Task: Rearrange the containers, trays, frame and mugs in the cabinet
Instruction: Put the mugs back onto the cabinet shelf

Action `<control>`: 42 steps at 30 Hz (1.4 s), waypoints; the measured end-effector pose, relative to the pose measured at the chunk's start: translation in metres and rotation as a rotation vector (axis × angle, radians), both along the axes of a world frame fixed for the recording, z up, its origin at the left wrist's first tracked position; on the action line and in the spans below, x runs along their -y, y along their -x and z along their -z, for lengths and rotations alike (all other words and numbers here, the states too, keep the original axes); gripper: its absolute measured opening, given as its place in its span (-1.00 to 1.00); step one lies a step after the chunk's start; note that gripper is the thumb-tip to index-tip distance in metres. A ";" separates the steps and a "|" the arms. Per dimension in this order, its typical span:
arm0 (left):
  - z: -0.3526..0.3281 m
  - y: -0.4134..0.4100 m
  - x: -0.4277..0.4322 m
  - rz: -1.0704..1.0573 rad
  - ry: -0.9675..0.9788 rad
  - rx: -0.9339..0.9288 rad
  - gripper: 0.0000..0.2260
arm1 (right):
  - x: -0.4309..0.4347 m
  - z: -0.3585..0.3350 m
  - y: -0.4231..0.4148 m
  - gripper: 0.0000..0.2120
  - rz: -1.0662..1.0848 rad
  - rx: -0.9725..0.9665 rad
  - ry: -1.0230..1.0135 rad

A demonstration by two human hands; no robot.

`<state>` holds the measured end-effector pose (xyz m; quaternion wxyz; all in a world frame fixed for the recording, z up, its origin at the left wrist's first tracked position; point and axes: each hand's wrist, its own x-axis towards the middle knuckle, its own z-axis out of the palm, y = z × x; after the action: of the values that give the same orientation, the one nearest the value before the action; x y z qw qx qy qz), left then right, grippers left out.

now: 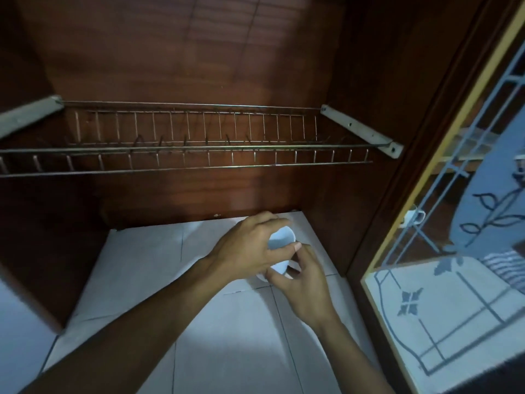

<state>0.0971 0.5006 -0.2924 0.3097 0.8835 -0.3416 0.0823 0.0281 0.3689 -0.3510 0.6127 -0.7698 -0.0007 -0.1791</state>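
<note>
Both hands are on one piece of crockery at the back right of the cabinet (pixel 326 66). The left hand (pixel 247 251) reaches in from the lower left and wraps the white mug (pixel 281 237) from above, fingers curled over the far side of the rim and thumb lying along the near edge; that's a firm grip. The right hand (pixel 302 282) comes up from the lower right and pinches the lower part of the mug, one finger up its right side, another tucked under its base. The mug is tilted, mouth turned up towards the camera; the inside that shows is plain pale white. A sliver of white peeks out low between the hands, and whether it is the handle I cannot tell; nor can I tell whether the base touches the floor, since the hands hide it.

Underneath lies the paper lining (pixel 136 265), white sheets laid edge to edge over the cabinet floor; the mug sits over its right rear part, near the right wall. Well above, a wire rack (pixel 184 155) spans the cabinet, hung on pale brackets (pixel 363 129) at each side; dark red-brown wood lies behind it. At the right, the glass door (pixel 454 280) stands open, patterned with leaded lines and leaf shapes.
</note>
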 end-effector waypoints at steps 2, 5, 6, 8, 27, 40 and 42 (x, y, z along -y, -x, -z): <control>-0.003 0.017 -0.001 -0.023 0.003 -0.011 -0.45 | 0.000 -0.003 0.014 -0.53 -0.029 0.004 -0.007; -0.008 0.041 0.000 -0.053 0.000 -0.006 -0.51 | 0.001 -0.006 0.032 -0.54 -0.045 0.005 0.001; -0.010 0.049 0.000 -0.067 0.002 0.000 -0.52 | 0.002 -0.007 0.038 -0.54 -0.048 0.002 0.000; -0.013 0.065 0.001 -0.081 0.017 0.006 -0.52 | 0.004 -0.008 0.050 -0.55 -0.056 0.001 -0.013; -0.025 0.158 -0.016 -0.087 0.051 0.094 -0.44 | -0.011 -0.021 0.138 -0.53 -0.118 -0.018 -0.038; -0.034 0.231 0.022 -0.202 0.019 0.023 -0.52 | 0.029 -0.026 0.200 -0.59 -0.262 -0.026 -0.091; -0.036 0.243 0.029 -0.213 0.046 0.017 -0.54 | 0.038 -0.028 0.209 -0.58 -0.276 -0.022 -0.079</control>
<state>-0.1456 0.4720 -0.2566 0.3164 0.9068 -0.2465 0.1300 -0.1810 0.3312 -0.3225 0.6613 -0.7395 -0.0929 -0.0844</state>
